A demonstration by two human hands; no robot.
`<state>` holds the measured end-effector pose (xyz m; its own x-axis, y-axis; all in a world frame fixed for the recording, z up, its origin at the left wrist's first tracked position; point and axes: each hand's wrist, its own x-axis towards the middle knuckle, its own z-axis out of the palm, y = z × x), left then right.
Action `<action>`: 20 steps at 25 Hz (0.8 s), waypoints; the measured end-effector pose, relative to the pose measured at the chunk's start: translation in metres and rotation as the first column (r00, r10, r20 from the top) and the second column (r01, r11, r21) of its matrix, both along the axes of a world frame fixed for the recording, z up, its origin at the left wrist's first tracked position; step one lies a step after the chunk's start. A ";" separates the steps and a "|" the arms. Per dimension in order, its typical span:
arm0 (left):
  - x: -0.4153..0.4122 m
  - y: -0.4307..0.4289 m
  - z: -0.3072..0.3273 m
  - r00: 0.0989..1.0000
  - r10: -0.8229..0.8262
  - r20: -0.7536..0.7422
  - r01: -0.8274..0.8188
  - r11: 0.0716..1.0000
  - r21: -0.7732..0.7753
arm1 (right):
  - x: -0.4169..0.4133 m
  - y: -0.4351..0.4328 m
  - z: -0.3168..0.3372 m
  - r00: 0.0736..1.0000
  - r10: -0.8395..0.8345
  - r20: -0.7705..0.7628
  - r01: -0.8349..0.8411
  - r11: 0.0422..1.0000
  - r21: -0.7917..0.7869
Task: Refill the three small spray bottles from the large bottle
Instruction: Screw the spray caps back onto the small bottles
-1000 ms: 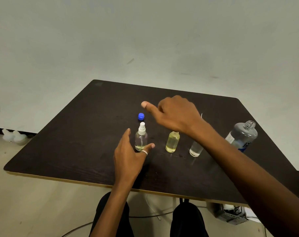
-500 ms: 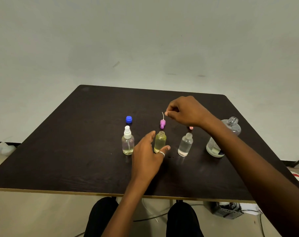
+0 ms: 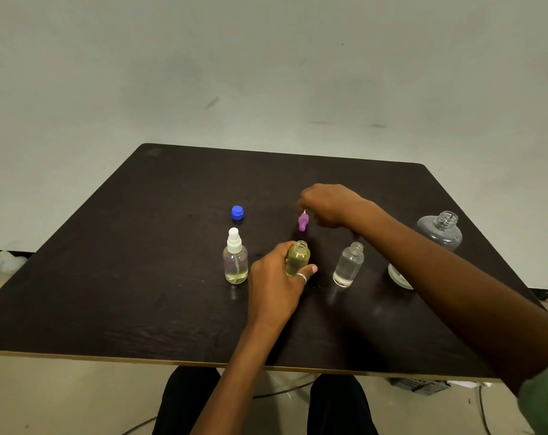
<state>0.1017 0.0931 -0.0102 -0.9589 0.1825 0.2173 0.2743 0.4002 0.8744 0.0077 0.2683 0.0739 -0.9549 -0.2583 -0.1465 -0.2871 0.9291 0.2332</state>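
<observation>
A dark wood-grain surface (image 3: 115, 277) with a pale front edge is seen. On it, three small bottles are lined up: a white-capped spray bottle (image 3: 235, 259), an open yellow-green bottle (image 3: 297, 258) and an open clear bottle (image 3: 348, 265). A blue cap (image 3: 237, 212) and a purple spray top (image 3: 303, 221) are placed behind them, and a large open bottle (image 3: 440, 229) is set at the right.

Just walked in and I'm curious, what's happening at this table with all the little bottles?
A seated person is partway through refilling small spray bottles. The left hand steadies the open yellowish bottle, while the right hand holds its purple spray top just behind it. The clear bottle also stands open, the white-topped bottle is closed, and the large bottle stands uncapped at right.
</observation>
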 end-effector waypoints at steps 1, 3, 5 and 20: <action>0.001 -0.001 0.000 1.000 0.004 -0.007 -0.004 1.000 -0.002 | -0.003 0.000 -0.002 0.999 0.040 0.014 -0.041 0.998 0.047; 0.002 -0.003 -0.002 1.000 0.006 -0.018 -0.006 1.000 0.004 | -0.009 -0.001 -0.006 0.994 0.102 0.046 -0.107 0.987 0.122; 0.003 -0.004 -0.002 1.000 0.008 -0.012 -0.008 1.000 0.014 | -0.014 -0.001 -0.010 0.988 0.141 0.060 -0.149 0.976 0.157; 0.009 -0.010 -0.006 0.999 0.025 0.019 -0.027 0.996 0.087 | 0.069 -0.008 0.088 0.992 -0.050 -0.114 -0.037 0.754 -0.655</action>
<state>0.1109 0.0836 -0.0164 -0.9670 0.1384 0.2139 0.2486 0.3289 0.9111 0.0768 0.2605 0.1621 -0.9553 -0.2427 0.1687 -0.2915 0.8680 -0.4021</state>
